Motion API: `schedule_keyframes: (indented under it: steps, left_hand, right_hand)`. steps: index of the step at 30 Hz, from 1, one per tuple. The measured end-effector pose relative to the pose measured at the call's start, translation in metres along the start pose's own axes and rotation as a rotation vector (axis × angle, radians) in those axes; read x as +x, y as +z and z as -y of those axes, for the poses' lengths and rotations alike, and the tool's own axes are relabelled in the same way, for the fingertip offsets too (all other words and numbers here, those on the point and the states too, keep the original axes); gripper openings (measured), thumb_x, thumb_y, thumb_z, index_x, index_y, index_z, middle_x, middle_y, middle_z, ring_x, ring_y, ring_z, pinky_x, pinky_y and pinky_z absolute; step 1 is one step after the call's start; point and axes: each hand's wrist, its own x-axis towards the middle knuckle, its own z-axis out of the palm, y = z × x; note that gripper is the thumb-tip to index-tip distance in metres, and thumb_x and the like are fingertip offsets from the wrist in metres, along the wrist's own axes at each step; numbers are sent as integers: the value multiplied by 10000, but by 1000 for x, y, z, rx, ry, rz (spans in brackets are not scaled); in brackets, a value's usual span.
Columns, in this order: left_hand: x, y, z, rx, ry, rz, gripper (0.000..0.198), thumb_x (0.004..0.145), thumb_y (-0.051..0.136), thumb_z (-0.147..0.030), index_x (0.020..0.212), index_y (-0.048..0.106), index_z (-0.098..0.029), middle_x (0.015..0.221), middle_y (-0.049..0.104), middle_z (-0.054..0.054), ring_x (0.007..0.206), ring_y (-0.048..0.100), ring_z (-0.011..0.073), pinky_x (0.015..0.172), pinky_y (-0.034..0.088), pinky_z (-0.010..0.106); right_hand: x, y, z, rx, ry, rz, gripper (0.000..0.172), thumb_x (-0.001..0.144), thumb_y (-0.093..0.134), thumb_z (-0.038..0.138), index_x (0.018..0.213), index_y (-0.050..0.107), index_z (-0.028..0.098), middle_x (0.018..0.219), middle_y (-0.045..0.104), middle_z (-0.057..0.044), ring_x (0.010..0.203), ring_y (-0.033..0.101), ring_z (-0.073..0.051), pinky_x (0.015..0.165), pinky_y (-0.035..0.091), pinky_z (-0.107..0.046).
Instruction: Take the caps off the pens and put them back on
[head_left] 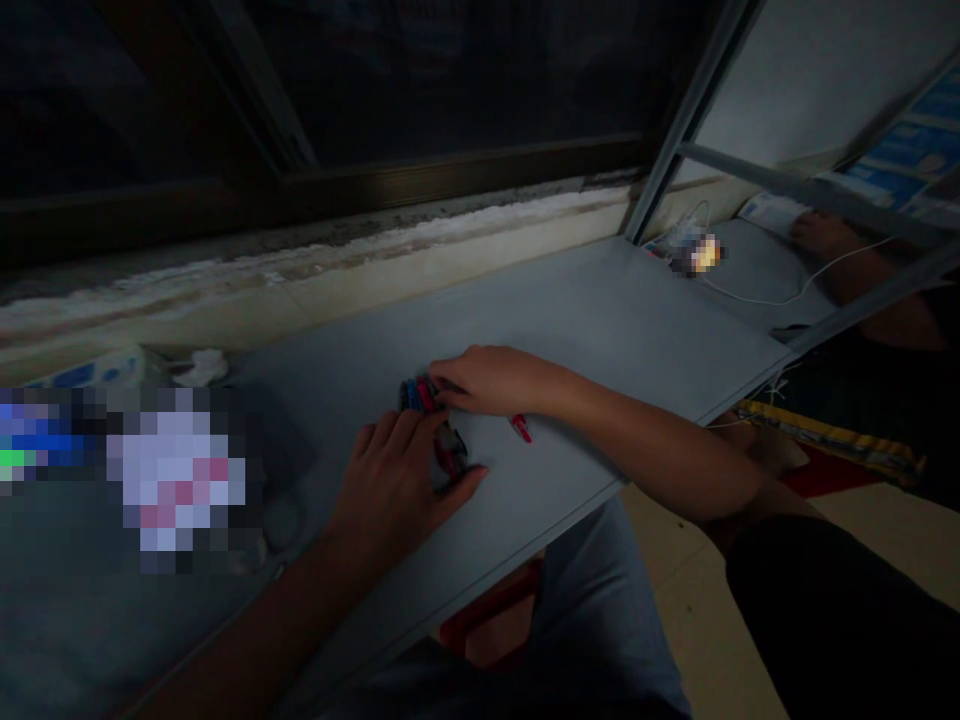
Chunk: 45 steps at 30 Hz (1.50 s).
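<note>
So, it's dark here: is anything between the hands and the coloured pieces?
Nothing visible. The left hand and right hand both rest on the coloured pieces on the table; one red piece lies just apart, beside the right wrist.

Grey table with small coloured pieces

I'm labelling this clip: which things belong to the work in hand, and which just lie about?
In hand: small red and blue pieces between the left hand and right hand; loose red piece beside the right wrist.
Lying about: white cable, crumpled white wad, another person's hand.
</note>
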Motion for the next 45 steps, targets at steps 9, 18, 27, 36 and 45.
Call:
schedule_keyframes:
  steps: [9,18,27,36,45]
  left_hand:
    - [2,-5,-5,-33,-67,36,521,888,686,-662,999,665,-153,1017,661,159,972,608,358,826,508,492]
    - [1,-3,-6,-107,-55,58,455,892,704,-624,938,663,-173,1017,650,137,991,595,336,831,494,467]
    - [-1,-4,-4,-397,-164,-105,155,893,697,-322,864,581,-224,837,673,19,838,646,218,818,485,379]
    - [-5,0,-4,-625,-274,-265,140,922,660,-191,1019,569,-235,796,651,-35,695,644,135,694,510,265]
    - [-6,0,-3,-724,-243,-254,321,957,613,-190,1250,490,-228,758,548,-68,616,574,113,592,477,234]
  right_hand:
    - [-2,8,10,-61,43,-5,318,1022,491,316,1295,616,213,1031,772,-128,772,657,-216,593,250,-297]
    - [2,22,15,-74,54,-48,251,1033,471,327,1177,641,212,975,770,-116,778,672,-226,614,274,-312]
    - [3,14,11,332,99,-285,92,820,655,174,853,570,187,709,624,12,644,536,-127,639,323,-278]
    - [13,13,12,1106,203,-456,378,868,736,372,895,378,254,589,596,82,496,539,-111,509,374,-234]
    - [8,11,7,964,172,-387,578,1001,474,690,667,481,218,404,438,60,383,407,-87,463,323,-250]
